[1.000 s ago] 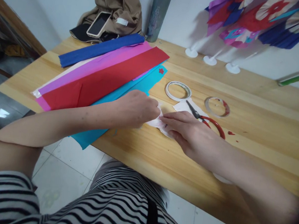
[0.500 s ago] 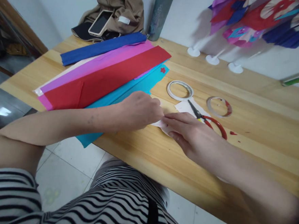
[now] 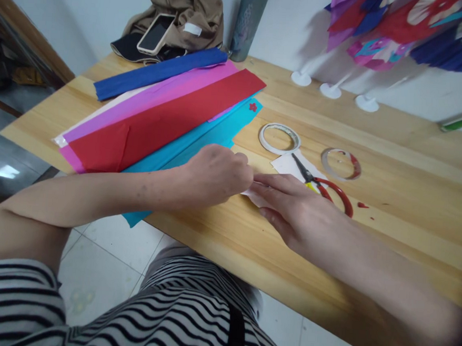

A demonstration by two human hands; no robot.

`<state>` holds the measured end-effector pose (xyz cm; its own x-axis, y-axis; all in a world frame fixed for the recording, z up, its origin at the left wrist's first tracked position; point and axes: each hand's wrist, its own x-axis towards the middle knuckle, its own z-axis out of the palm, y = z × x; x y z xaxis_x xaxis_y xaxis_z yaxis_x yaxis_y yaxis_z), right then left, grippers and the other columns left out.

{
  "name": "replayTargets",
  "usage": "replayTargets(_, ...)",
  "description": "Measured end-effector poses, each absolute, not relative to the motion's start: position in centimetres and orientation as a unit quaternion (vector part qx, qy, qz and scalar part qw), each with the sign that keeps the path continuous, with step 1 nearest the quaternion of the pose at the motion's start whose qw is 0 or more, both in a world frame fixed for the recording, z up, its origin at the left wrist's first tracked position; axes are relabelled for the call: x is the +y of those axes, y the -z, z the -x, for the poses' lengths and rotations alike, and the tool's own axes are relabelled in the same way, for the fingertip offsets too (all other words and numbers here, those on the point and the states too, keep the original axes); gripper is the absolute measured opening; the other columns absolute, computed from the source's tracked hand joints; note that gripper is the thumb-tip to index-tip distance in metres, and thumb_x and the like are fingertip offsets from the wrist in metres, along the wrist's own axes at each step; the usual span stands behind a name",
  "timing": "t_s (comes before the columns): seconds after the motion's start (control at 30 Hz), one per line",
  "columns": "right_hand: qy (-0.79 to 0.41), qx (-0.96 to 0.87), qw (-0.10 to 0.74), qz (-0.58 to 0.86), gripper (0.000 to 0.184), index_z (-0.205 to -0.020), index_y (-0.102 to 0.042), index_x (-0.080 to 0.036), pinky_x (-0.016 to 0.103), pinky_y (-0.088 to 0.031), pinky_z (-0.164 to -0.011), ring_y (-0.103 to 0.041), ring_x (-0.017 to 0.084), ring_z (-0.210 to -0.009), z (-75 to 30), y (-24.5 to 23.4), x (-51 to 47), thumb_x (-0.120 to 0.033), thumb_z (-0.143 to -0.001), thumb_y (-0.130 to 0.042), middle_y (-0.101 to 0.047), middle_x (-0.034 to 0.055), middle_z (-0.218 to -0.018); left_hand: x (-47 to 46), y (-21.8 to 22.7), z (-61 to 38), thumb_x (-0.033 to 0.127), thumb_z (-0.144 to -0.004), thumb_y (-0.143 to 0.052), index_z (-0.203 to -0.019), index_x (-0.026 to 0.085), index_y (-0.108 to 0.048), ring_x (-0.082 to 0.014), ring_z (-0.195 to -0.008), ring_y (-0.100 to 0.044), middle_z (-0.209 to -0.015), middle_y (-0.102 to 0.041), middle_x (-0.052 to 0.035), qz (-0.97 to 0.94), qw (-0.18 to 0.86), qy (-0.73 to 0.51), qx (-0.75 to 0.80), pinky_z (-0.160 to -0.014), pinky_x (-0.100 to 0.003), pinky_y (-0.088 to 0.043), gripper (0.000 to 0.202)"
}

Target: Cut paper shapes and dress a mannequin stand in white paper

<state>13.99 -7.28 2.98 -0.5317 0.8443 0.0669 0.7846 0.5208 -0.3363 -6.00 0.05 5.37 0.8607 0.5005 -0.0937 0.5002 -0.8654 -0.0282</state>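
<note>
My left hand (image 3: 222, 175) is closed, knuckles up, at the left end of a small piece of pale pink paper (image 3: 256, 198). From the other side, my right hand (image 3: 292, 203) grips the same paper, its fingers together on top and the thumb lower. The fingertips of both hands meet, and most of the paper is hidden under them. Just beyond my right hand lie scissors (image 3: 325, 188) with red handles, resting partly on another pale sheet (image 3: 282, 164).
A white tape roll (image 3: 280, 138) and a clear tape roll (image 3: 341, 165) lie farther back. Folded red paper (image 3: 167, 116), blue paper (image 3: 162, 73) and turquoise paper (image 3: 195, 147) spread at left. A phone (image 3: 156, 34), a cap and a dark bottle (image 3: 249, 24) stand behind; paper crafts hang right.
My left hand has shifted slightly right and down, closer against my right fingers. Less of the pale paper shows between the hands now.
</note>
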Motion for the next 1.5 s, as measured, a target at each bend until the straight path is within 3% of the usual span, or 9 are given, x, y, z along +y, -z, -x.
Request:
replayTargets(0.23, -0.140, -0.861, 0.098, 0.480, 0.031, -0.116, -0.072, -0.016, 0.058, -0.063, -0.095, -0.069, 0.039, -0.121, -13.9, -3.4, -7.3, -0.015, -0.097, -0.048, -0.071, 0.0192, -0.132, 0.0, -5.7, 5.8, -0.001, -0.088, -0.039, -0.096, 0.013, -0.078, -0.0184, -0.071, -0.063, -0.086, -0.073, -0.0097, 0.959, -0.009, -0.064, -0.277, -0.067, -0.029, -0.043, 0.042)
replayTargets(0.67, -0.127, -0.878, 0.085, 0.454, 0.035, -0.121, -0.073, -0.010, 0.061, -0.062, -0.098, -0.066, 0.042, -0.125, -13.9, -3.1, -7.4, -0.011, -0.096, -0.048, -0.072, 0.0222, -0.133, 0.2, -5.4, 5.9, 0.001, -0.091, -0.046, -0.089, 0.009, -0.074, -0.0188, -0.069, -0.063, -0.085, -0.072, -0.0121, 0.962, 0.021, -0.077, -0.261, -0.058, -0.028, -0.038, 0.029)
replayTargets(1.0, -0.125, -0.878, 0.091, 0.453, 0.040, -0.130, -0.071, -0.015, 0.060, -0.060, -0.102, -0.066, 0.040, -0.129, -14.0, -3.2, -7.8, -0.011, -0.097, -0.048, -0.070, 0.0193, -0.137, -0.1, -5.1, 6.2, -0.001, -0.091, -0.043, -0.094, 0.013, -0.077, -0.0164, -0.074, -0.063, -0.089, -0.074, -0.0090, 0.956, 0.002, -0.060, -0.289, -0.069, -0.029, -0.041, 0.038)
replayTargets(1.3, -0.095, -0.891, 0.106, 0.431, 0.042, -0.133, -0.070, -0.016, 0.059, -0.062, -0.100, -0.066, 0.039, -0.127, -13.8, -3.3, -8.1, -0.010, -0.099, -0.047, -0.072, 0.0171, -0.135, 0.1, -4.5, 6.2, -0.002, -0.093, -0.041, -0.088, 0.011, -0.076, -0.0174, -0.070, -0.062, -0.084, -0.071, -0.0094, 0.964, 0.033, -0.053, -0.258, -0.057, -0.029, -0.036, 0.037)
replayTargets(1.5, -0.084, -0.897, 0.110, 0.419, 0.043, -0.135, -0.070, -0.016, 0.057, -0.061, -0.103, -0.065, 0.037, -0.130, -13.7, -3.0, -8.4, -0.007, -0.097, -0.051, -0.073, 0.0159, -0.135, 0.0, -4.5, 6.2, 0.001, -0.096, -0.044, -0.086, 0.010, -0.073, -0.0154, -0.069, -0.061, -0.084, -0.070, -0.0092, 0.963, 0.027, -0.047, -0.265, -0.057, -0.028, -0.034, 0.032)
